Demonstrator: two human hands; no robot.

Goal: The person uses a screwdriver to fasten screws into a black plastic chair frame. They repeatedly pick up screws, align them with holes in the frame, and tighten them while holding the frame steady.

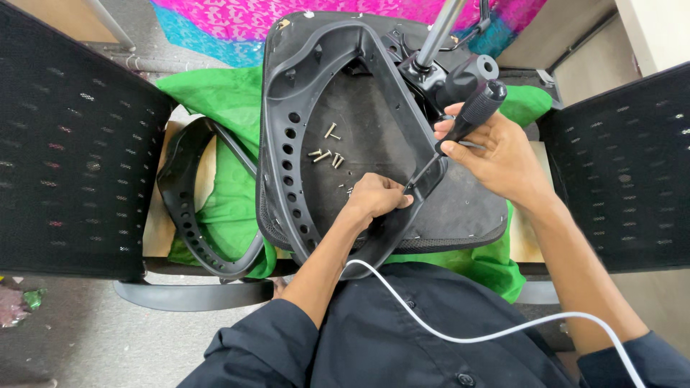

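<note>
1. Two hands work over an upturned office chair seat (pixel 460 208), which lies on a green cloth (pixel 230 194) in front of the person.
2. The left hand (pixel 377 197) is curled, its fingertips pinched together at the tip of a screwdriver (pixel 467 118), right against the inner edge of the black plastic armrest frame (pixel 287 129) that lies on the seat; whether it holds a screw I cannot tell.
3. The right hand (pixel 496 154) is wrapped around the screwdriver's black handle, the shaft slanting down and left towards the left hand.
4. A white cable (pixel 460 332) runs across the person's dark shirt.
5. Several loose screws (pixel 327 152) lie on the underside of the seat inside the frame, just beyond the left hand.
6. A second black armrest frame (pixel 188 215) rests to the left on the cloth.
7. Farther off, the chair's metal column (pixel 440 32) rises from the seat mechanism.
</note>
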